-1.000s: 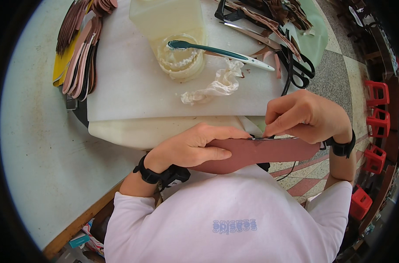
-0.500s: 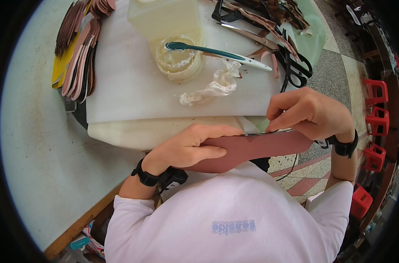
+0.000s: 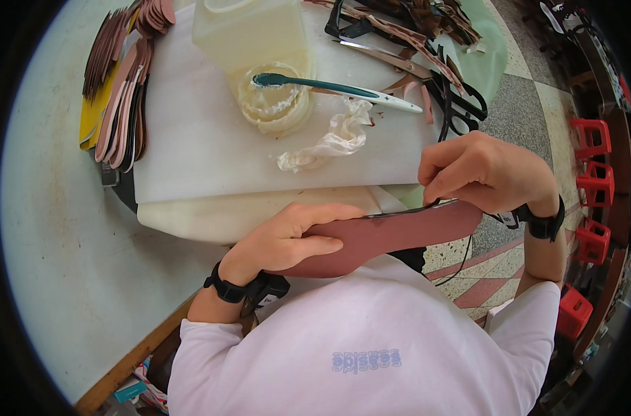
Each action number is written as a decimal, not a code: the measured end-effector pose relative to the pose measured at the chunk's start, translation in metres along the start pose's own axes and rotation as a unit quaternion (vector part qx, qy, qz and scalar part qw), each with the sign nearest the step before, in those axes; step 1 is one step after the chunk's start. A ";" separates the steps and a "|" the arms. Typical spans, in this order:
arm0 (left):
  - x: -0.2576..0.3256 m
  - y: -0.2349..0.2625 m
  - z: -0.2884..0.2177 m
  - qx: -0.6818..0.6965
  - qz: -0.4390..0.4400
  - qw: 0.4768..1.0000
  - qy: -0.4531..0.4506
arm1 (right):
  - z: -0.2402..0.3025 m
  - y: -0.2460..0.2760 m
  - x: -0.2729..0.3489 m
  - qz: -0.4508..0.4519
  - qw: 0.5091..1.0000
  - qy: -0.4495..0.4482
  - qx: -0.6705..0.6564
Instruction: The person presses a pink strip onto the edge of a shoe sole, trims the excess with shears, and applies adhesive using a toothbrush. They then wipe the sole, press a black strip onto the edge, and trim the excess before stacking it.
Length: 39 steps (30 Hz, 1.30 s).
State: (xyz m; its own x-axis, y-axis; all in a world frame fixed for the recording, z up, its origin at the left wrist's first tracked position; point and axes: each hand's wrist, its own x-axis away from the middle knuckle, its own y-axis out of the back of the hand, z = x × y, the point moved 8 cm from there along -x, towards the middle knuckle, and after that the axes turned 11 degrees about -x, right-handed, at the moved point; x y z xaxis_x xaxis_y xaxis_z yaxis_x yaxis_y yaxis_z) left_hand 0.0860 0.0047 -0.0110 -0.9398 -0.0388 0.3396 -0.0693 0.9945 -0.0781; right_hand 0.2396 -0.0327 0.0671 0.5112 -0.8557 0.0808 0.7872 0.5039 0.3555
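Observation:
A long reddish-brown leather insole piece [image 3: 398, 234] is held close to my chest, just off the table's near edge. My left hand [image 3: 294, 236] grips its left half, fingers laid along the top. My right hand [image 3: 485, 170] pinches a thin dark strip along the piece's upper edge near its right end. Both wrists carry black bands.
A white cutting board [image 3: 211, 145] lies ahead on the pale table [image 3: 52, 229]. On it stand a translucent glue container [image 3: 253, 35], a teal-handled brush [image 3: 336, 87] and a crumpled white rag [image 3: 329, 142]. Stacked insoles [image 3: 117, 90] at left, black scissors [image 3: 457, 104] and leather scraps at right. Red stools [image 3: 593, 159] on the floor.
My right hand has shifted slightly right and up along the piece's edge; the piece is tilted a little more. My left hand keeps its hold.

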 end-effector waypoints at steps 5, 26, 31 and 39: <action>0.003 0.001 0.002 0.007 -0.002 1.000 0.006 | 0.001 0.000 -0.001 0.005 1.000 -0.010 0.012; 0.012 0.007 0.005 -0.001 -0.018 0.999 0.027 | 0.002 0.002 0.002 0.011 1.000 -0.020 0.017; 0.016 0.008 0.007 0.008 -0.013 1.000 0.022 | -0.001 -0.001 0.003 0.029 0.999 -0.044 0.005; 0.021 0.013 0.008 -0.006 -0.025 1.000 0.016 | 0.003 -0.001 0.008 0.031 0.999 -0.041 -0.016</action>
State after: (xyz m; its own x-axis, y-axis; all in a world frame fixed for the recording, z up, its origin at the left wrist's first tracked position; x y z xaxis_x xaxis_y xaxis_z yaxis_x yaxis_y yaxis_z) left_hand 0.0630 0.0160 -0.0124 -0.9240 -0.0851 0.3727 -0.1116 0.9925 -0.0501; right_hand 0.2417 -0.0403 0.0697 0.5301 -0.8290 0.1782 0.7664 0.5583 0.3177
